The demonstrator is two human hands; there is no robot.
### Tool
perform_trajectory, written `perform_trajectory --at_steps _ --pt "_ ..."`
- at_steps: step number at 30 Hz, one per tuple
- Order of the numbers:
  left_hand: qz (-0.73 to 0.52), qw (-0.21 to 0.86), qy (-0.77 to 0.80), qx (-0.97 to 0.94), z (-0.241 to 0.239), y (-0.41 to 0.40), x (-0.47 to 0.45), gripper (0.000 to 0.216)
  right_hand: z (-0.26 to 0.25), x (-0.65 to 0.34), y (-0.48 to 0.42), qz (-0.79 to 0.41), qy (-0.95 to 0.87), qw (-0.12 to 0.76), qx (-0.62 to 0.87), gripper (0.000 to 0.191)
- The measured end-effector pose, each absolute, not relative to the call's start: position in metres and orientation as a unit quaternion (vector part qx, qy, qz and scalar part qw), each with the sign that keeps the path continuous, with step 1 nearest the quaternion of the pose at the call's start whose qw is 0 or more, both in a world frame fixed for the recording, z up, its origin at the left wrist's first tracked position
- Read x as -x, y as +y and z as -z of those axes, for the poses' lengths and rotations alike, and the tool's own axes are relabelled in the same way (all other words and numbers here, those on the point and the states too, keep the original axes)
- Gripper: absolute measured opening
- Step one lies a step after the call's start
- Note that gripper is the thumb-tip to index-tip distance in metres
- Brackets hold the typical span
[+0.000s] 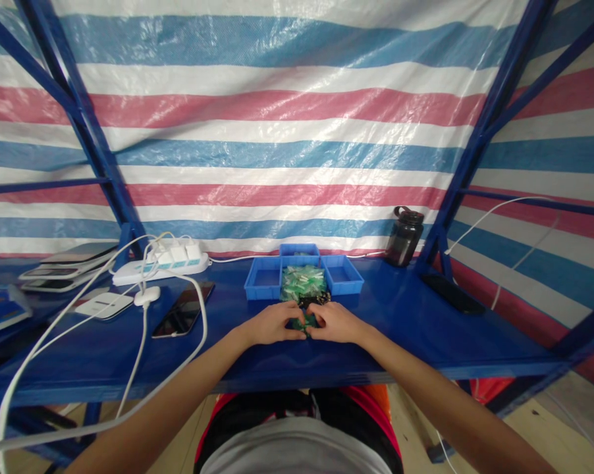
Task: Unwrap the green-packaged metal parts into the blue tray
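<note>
A striped tarp (287, 131) in blue, white and red hangs behind everything, and the blue table (400, 322) runs under it from nine o'clock to three o'clock. At about ten o'clock from my hands a white power strip (161, 265) sits with its cables trailing toward me, and a dark phone (183, 309) lies flat just this side of it; another phone (452, 293) lies at two o'clock, with a dark bottle (404, 236) beyond it at one o'clock. Straight ahead at twelve o'clock stand the blue trays (267, 280), and between them a heap of clear packets with green pieces (303, 282) is still full, so I judge that most of the pile is left to handle and only the one piece is in hand; I can't see any finished ones set apart. My left hand (270, 324) and my right hand (337, 322) meet knuckle to knuckle near the table's front edge, both curled mostly closed, fingertips pinching a small green part (304, 322) between them from either side. The part rests low against the table, just in front of the heap. It is mostly hidden by my fingers, so I can't tell its long axis for sure; what shows seems to run from nine to three o'clock, across me.
</note>
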State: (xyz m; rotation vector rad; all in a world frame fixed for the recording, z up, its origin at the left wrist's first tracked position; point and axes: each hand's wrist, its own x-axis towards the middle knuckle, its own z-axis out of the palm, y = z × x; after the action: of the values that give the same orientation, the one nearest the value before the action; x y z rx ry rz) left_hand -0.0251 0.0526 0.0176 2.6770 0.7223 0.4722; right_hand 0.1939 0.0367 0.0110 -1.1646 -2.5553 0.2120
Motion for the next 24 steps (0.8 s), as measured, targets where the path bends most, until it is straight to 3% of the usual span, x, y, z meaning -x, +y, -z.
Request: perform_trajectory --at_steps 18,24 --pt "-0.170 0.164 0.261 -0.936 -0.0198 0.0516 0.0259 0.034 -0.0092 -0.1953 0.0384 -0.084 -0.896 0.179 0.397 0.015" --pt "-0.176 0.151 0.266 -0.936 -0.0203 0.0494 0.0249 0.022 -0.0143 -0.1972 0.0365 -0.085 -0.900 0.167 0.393 0.031"
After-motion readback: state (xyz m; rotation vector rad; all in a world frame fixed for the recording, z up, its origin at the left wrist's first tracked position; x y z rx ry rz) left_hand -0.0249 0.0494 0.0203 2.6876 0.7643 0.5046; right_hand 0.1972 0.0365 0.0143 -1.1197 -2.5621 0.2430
